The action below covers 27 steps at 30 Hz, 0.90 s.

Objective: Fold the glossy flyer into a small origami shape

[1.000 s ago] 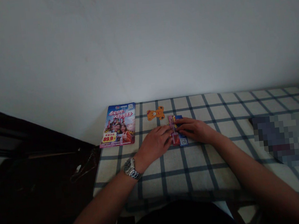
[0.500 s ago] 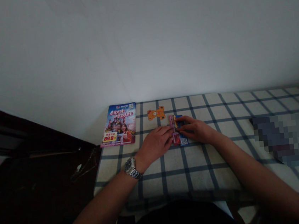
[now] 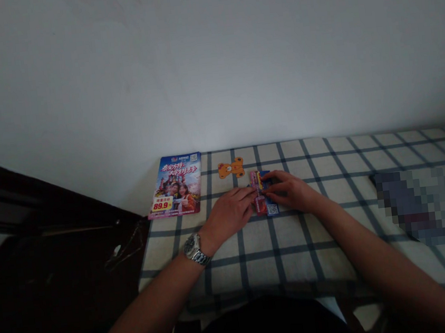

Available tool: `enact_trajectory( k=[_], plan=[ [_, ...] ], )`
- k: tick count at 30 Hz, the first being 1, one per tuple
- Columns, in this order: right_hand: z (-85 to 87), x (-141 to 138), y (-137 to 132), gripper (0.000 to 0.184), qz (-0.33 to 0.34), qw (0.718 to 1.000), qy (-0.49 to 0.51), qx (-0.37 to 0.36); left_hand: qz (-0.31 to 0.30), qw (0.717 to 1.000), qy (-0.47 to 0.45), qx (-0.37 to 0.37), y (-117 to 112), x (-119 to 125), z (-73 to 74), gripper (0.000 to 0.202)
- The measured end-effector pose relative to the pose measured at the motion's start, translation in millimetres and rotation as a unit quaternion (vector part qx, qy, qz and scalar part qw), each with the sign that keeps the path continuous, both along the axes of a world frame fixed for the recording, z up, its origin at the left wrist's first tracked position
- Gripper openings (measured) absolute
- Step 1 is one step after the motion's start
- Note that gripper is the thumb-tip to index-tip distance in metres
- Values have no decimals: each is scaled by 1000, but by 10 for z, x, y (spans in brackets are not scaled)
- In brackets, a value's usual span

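A small folded flyer (image 3: 261, 205), pink on the left and blue on the right with a QR code at its lower corner, lies on a checked cloth (image 3: 256, 263). My left hand (image 3: 231, 210), with a metal watch (image 3: 194, 248) on the wrist, holds the flyer's left side, fingers close together. From the right, my right hand (image 3: 291, 191) has its thumb and fingers pinched on the flyer's upper right part. The fingertips of both hands nearly meet and cover the flyer's middle.
A flat flyer (image 3: 174, 185) with printed people and a price lies at the left by the wall (image 3: 212, 72). A bear-shaped cutout (image 3: 231, 168) lies just beyond my hands. A dark blurred-out object (image 3: 405, 200) rests at the right. The cloth's left edge borders a dark floor.
Both hands stay on the folded flyer, with only slight finger movement. The whole view has shifted a little.
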State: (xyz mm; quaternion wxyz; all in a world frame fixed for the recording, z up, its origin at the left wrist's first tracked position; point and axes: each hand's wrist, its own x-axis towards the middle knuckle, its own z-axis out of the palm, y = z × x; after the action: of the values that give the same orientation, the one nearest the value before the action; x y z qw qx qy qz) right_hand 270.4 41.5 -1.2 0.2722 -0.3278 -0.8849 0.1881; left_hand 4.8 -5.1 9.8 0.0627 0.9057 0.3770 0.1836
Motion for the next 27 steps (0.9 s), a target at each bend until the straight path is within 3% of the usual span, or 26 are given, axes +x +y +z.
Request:
enact_trajectory(
  k=[27],
  plan=[
    [-37, -196, 41, 6, -85, 995, 7, 42, 4, 1000, -9, -16, 7, 13, 4, 41]
  ],
)
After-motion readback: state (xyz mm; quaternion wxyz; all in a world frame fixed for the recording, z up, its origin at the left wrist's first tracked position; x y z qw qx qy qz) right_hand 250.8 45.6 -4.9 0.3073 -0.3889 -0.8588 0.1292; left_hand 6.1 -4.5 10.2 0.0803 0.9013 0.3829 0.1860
